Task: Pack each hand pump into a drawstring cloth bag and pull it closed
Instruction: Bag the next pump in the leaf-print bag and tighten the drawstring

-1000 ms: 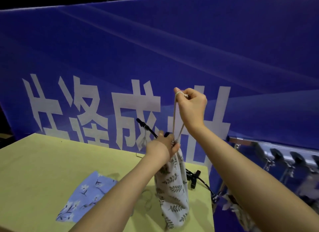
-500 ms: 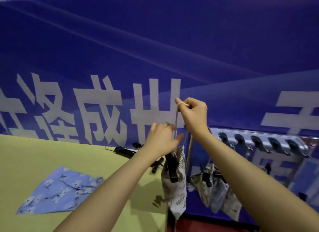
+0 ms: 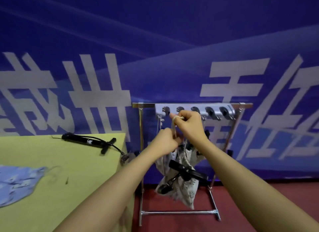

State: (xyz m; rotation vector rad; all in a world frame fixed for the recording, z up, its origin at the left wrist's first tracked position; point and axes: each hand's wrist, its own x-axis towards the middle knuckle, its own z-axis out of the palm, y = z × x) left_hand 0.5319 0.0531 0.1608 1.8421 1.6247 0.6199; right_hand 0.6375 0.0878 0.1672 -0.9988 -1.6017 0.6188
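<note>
Leaf-print bag, pump handle protruding, hangs before hook rack, off counter's right edge; right hand pinches drawstring, left hand grips bag neck. Step: closing; next, judged: loop cord over a hook; second pump at counter's far edge.

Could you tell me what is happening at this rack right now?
A person holds a drawstring cord up at the hook rack: the right hand pinches its loop, the left hand grips it lower. A leaf-print bag hangs below with a black pump across it. Another hand pump and a blue floral bag lie on the table.
</note>
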